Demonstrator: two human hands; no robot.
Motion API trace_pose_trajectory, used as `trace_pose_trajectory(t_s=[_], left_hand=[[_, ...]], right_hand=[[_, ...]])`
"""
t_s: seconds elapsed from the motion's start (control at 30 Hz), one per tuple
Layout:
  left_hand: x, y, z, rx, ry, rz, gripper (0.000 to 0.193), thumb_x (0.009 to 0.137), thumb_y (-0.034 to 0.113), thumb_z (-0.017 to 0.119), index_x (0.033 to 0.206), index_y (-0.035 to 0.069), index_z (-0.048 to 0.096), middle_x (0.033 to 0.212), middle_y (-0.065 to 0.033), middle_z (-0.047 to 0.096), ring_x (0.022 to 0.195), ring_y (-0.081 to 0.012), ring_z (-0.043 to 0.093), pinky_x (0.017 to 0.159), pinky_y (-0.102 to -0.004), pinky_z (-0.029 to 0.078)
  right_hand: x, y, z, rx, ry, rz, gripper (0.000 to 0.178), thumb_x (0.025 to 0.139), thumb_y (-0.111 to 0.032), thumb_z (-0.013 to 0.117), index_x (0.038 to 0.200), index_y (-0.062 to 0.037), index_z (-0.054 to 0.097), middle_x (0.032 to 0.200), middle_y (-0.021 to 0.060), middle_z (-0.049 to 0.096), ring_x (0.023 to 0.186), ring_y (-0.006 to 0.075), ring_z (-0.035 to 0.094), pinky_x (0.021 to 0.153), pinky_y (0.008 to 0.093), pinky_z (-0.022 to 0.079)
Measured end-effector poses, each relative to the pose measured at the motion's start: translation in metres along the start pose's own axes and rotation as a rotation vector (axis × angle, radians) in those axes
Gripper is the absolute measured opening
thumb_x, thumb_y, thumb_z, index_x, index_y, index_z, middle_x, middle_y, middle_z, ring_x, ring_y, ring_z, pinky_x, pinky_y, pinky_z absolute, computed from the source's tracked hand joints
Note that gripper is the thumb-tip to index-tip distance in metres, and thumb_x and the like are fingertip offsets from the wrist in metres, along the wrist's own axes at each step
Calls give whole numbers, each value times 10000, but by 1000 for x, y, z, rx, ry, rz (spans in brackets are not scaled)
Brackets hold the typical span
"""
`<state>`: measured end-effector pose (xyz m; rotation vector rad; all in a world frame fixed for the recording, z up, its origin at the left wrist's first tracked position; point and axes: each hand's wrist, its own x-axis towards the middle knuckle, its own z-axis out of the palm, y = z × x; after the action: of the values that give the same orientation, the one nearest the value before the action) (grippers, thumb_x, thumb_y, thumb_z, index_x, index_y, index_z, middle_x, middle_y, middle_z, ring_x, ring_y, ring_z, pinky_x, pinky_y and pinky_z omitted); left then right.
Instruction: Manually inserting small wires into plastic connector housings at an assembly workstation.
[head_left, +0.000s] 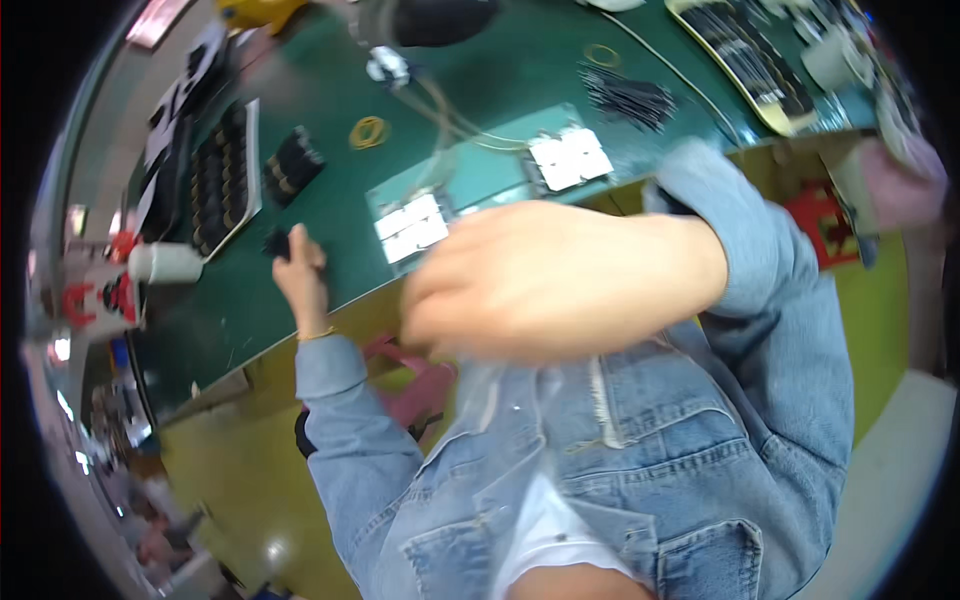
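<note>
My left hand reaches over the green table on the left. Its fingers pinch a small black part, whose exact kind is too small to make out. My right hand is raised close to the camera, in front of my chest. Its fingers curl downward and are smeared by motion, so what they hold, if anything, is hidden. Beyond it, a fixture with a white top sits on a pale green plate, and a second white-topped fixture sits at the plate's right side.
A tray of black bundles lies at the left, beside a loose black bundle. Yellow rubber bands lie mid-table. Thin black pieces are piled at the back right, near a yellow tray. A white bottle stands at the left.
</note>
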<state>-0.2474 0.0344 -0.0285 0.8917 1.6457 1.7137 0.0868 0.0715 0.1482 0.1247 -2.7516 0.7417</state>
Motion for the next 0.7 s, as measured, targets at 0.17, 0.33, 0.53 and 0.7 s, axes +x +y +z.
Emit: trace_pose_trajectory(t_s=[0.17,0.33,0.53,0.7], left_hand=[[-12,16,6,-91,-47,7,276,868,189,561,653,92,417,529,36,356,449,-54,302,420,-223,236],[-5,13,18,-97,-25,37,274,872,170,550,651,90,409,536,30,348,459,-58,302,428,-220,245],[-10,17,13,-16,-26,49,281,877,165,540,645,89,401,535,29,342,463,-60,305,432,-220,257],[0,7,10,-12,-63,33,287,883,168,530,640,89,399,531,29,336,464,-60,308,434,-220,263]], right_hand=[[44,-43,-69,23,-606,-305,140,684,-107,572,774,-1,586,746,78,580,625,229,571,551,325,459],[38,-36,-50,-78,-623,-233,149,683,-104,572,784,4,587,756,82,583,623,223,572,545,319,459],[32,-40,-44,-214,-642,-163,161,681,-101,573,796,10,588,769,87,587,622,216,573,538,311,460],[23,-42,-44,-314,-623,-92,170,679,-98,573,806,15,589,780,90,590,621,211,574,532,305,460]])
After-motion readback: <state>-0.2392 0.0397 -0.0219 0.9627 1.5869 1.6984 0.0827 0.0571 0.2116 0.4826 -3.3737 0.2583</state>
